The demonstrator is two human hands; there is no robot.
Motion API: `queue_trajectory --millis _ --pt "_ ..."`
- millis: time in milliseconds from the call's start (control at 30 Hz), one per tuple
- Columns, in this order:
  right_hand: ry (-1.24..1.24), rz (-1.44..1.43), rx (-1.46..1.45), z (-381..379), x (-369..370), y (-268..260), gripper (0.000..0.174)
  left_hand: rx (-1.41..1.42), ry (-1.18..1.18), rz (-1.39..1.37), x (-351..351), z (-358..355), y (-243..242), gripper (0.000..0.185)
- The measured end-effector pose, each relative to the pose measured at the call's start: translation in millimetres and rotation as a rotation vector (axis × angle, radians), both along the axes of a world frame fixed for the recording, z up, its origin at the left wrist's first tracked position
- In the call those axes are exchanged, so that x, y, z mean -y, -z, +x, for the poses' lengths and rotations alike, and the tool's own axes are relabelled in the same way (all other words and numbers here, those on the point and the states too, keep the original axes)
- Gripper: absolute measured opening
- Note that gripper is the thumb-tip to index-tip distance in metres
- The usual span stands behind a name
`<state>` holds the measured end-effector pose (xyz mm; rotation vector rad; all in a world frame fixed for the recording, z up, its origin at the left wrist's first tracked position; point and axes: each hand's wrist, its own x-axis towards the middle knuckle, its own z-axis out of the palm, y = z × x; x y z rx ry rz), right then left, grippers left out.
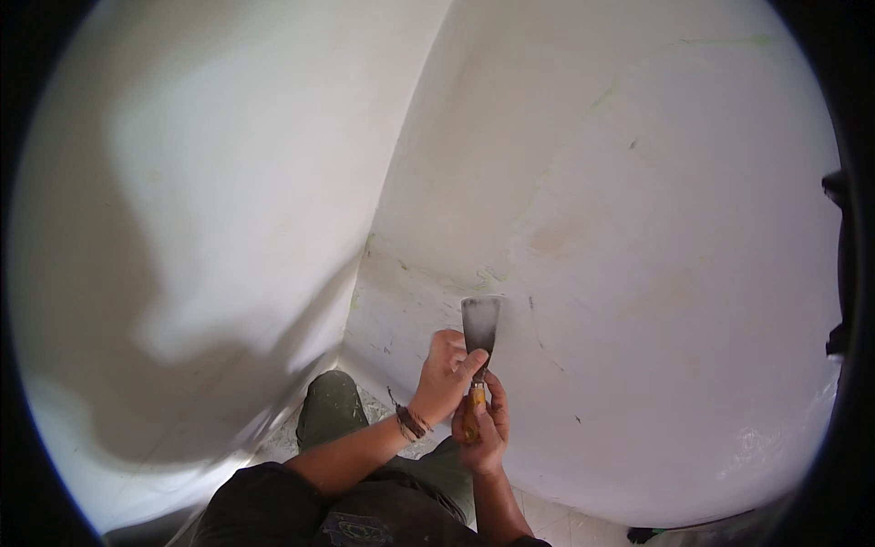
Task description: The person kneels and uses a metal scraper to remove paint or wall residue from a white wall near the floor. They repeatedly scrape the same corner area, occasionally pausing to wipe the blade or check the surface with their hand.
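Observation:
A wide-bladed putty knife (482, 321) is held in front of a white wall (656, 328), its blade pointing up. My right hand (487, 437) grips its worn, yellowish wooden handle from below. With my left hand (444, 376), a braided band at the wrist, I hold the lower blade, thumb across its face and fingers behind. Greyish smears mark the metal. Just past the blade's upper edge, the wall has cracked, flaking paint (487, 275) with greenish traces. Whether the blade touches the wall I cannot tell.
A second white wall (253, 205) meets the first at a corner on the left and carries a large shadow. Dark scuffs (403, 267) and a greenish streak (601, 101) mark the right wall. Pale debris speckles the floor (372, 407) around my green-trousered legs (333, 410).

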<state>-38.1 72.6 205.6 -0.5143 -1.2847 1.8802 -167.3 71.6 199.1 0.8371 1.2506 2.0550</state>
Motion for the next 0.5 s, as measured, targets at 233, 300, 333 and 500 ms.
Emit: queue_trajectory --millis 233,300,333,500 --pt "0.272 -0.098 0.082 0 -22 -33 0.043 -0.779 -0.076 0.064 1 14 -18 0.072" --pt "0.166 -0.125 0.109 -1 -24 -44 0.042 -0.842 -0.101 -0.012 -2 11 -24 0.071" --pt "0.160 -0.122 0.123 -3 -26 -48 0.041 -0.848 -0.089 0.007 -3 8 -25 0.071" --pt "0.064 -0.100 0.170 -9 -31 -54 0.040 -0.789 -0.146 -0.004 -12 -4 -25 0.072"
